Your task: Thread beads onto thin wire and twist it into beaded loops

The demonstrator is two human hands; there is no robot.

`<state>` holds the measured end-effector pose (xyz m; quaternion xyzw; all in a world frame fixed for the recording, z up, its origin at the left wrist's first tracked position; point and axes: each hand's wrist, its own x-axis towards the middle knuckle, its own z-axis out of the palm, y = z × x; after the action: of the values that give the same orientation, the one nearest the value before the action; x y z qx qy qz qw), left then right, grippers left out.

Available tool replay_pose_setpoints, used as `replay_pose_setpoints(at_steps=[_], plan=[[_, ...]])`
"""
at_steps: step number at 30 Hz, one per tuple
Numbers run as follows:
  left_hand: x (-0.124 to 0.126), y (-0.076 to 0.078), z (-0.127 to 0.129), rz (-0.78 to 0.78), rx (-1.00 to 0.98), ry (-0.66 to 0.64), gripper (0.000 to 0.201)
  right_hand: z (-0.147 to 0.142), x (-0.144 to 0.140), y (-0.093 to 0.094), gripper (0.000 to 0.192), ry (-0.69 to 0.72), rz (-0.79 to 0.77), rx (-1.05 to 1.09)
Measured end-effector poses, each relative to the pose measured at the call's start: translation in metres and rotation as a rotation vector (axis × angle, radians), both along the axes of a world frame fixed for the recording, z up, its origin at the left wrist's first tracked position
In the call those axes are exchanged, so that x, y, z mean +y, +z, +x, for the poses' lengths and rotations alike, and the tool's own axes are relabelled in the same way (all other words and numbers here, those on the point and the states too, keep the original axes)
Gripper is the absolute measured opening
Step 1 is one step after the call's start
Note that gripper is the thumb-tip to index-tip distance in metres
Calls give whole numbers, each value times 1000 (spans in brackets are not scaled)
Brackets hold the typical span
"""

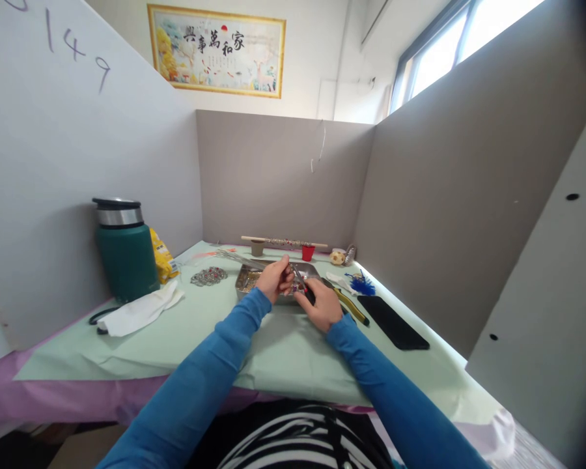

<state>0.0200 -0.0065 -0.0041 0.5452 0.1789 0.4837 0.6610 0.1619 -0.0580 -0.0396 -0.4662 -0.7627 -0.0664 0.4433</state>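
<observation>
Beneath a partition [53, 130] marked "149", the left hand [275, 279] pinches a small beaded piece [299, 284]; the right hand [323, 303] grips dark-handled pliers [306, 291] over a metal tray [248, 280].

Green flask [125, 251], blue sleeves [224, 365], black phone [393, 321], red cup [308, 253], yellow packet [163, 255].

Small beaded piece [299, 284], centre of frame: reddish and purple specks, too small to make out further. Pinched between both hands just above the near edge of the metal tray [254, 273].

Slim tool [300, 279], dark with a silvery tip, tilted up and to the left, touching the piece.

Tray: shallow, rectangular, steel, flat on the pale green cover, holding small glittering bits.
</observation>
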Motion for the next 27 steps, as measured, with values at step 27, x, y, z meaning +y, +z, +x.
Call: replay_pose_setpoints(at_steps=[27], plan=[[-8, 3, 3, 107, 11, 170, 29, 3, 6, -6, 25, -79, 13, -6]])
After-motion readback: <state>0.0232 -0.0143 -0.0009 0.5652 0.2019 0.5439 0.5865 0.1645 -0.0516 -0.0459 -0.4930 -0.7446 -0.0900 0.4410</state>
